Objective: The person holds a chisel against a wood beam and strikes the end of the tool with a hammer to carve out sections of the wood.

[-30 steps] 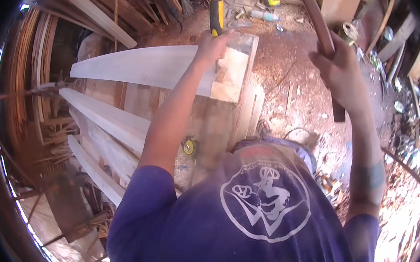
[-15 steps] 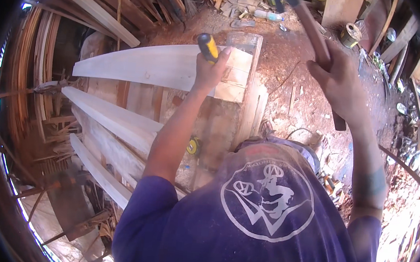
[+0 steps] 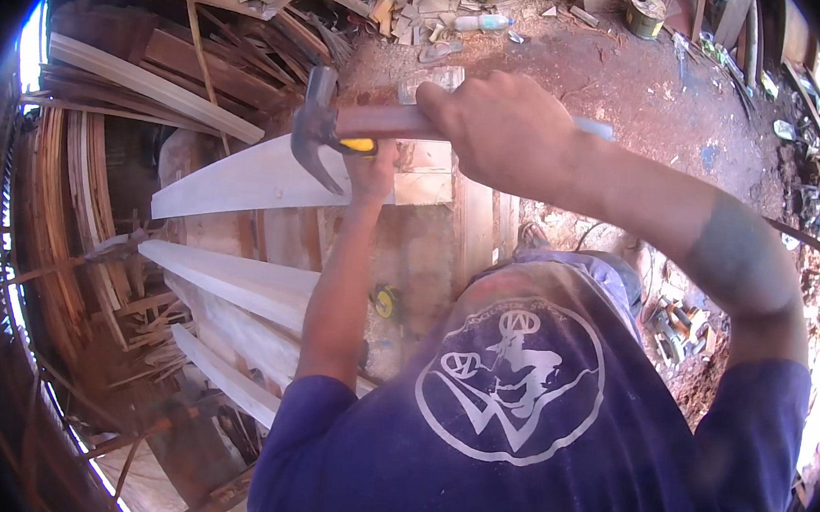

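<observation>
My right hand (image 3: 518, 134) is wrapped round the wooden handle of a claw hammer (image 3: 316, 121). The hammer's head is over my left hand (image 3: 373, 170), which grips a chisel with a yellow and black handle (image 3: 359, 145). Most of that handle is hidden behind the hammer, and the chisel's blade cannot be made out. Beneath the left hand lies a long, pale, tapered wooden board (image 3: 241, 185). Its right end, pale and blocky (image 3: 423, 189), rests near the edge of the wooden bench (image 3: 472, 224).
Two more pale boards (image 3: 223, 274) (image 3: 224, 376) lie nearer me on the left. A yellow tape measure (image 3: 386, 301) is on the bench by my left forearm. Timber (image 3: 68, 207) is stacked at the left. Wood scraps (image 3: 417, 8), a plastic bottle (image 3: 482, 22) and a spool-like can (image 3: 645, 13) lie on the floor beyond.
My right hand has swung the hammer down and to the left, from raised at the upper right to over the chisel handle. The left hand still holds the chisel; the whole view has shifted somewhat.
</observation>
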{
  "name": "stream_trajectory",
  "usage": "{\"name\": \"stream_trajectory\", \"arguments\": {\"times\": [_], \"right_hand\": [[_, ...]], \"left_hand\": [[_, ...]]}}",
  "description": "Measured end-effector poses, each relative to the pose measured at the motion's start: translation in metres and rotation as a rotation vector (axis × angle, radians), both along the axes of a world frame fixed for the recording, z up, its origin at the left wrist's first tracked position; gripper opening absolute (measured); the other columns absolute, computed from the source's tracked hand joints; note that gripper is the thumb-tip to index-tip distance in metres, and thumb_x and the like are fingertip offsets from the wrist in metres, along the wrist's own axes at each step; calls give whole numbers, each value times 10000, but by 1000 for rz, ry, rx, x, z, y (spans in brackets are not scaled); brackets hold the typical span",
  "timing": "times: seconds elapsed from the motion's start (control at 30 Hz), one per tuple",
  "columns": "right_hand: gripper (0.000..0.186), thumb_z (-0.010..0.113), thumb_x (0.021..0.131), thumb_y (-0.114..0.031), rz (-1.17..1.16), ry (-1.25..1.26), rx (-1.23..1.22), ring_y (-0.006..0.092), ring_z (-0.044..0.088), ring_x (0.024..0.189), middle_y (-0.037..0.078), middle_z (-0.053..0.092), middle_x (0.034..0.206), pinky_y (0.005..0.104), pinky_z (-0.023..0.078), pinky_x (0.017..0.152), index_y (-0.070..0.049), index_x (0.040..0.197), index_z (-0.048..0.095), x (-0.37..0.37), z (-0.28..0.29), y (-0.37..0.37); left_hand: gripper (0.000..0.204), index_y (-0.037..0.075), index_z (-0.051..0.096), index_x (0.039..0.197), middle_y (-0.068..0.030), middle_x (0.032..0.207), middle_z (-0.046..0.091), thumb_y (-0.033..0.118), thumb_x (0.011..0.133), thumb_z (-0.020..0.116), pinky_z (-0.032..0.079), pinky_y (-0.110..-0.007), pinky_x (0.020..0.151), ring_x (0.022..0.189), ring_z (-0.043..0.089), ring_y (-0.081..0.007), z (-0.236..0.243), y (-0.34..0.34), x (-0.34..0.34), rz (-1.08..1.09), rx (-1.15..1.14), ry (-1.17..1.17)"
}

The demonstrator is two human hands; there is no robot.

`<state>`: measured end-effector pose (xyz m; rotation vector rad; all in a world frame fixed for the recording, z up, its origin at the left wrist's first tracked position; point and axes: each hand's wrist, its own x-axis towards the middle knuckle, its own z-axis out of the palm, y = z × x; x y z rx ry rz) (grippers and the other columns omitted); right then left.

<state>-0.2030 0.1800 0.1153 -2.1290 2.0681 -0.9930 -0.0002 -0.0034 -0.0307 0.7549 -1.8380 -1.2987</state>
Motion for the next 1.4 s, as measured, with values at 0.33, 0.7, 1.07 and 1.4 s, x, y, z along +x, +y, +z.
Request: {"name": "stream_trajectory", "arguments": {"times": [0.33, 0.7, 1.07, 1.4], "right_hand": [[376, 712, 793, -102, 82, -246, -521, 313, 718, 669, 155, 655, 664, 422, 573, 576, 22, 1126, 587, -6, 51, -6], [231, 680, 837, -143, 47, -411, -698, 315, 732, 749, 199, 685, 746, 446, 582, 632, 26, 992, 655, -9, 92, -15], [324, 597, 837, -78, -114, -361, 256, 374, 721, 864, 235, 708, 878, 456, 570, 810, 21, 1145, 612, -29, -5, 1], [243, 580, 798, -89, -311, -550, 222, 486, 642, 877, 307, 651, 846, 517, 488, 809, 58, 991, 600, -46, -16, 40]], "left_hand": [[191, 42, 578, 781, 26, 608, 515, 102, 958, 623, 434, -267, 552, 561, 504, -84, 20, 11, 0, 91, -323, -59], [190, 37, 596, 821, 17, 666, 570, 159, 963, 629, 451, -280, 579, 618, 539, -92, 4, -3, 6, 14, -439, -87], [418, 69, 458, 645, 16, 626, 499, 236, 983, 639, 358, -281, 553, 600, 443, -82, 13, 11, 10, 32, -24, -262], [402, 108, 374, 661, 33, 562, 395, 142, 1006, 576, 322, -268, 525, 519, 354, -73, 32, 5, 1, -35, 94, 15]]}}
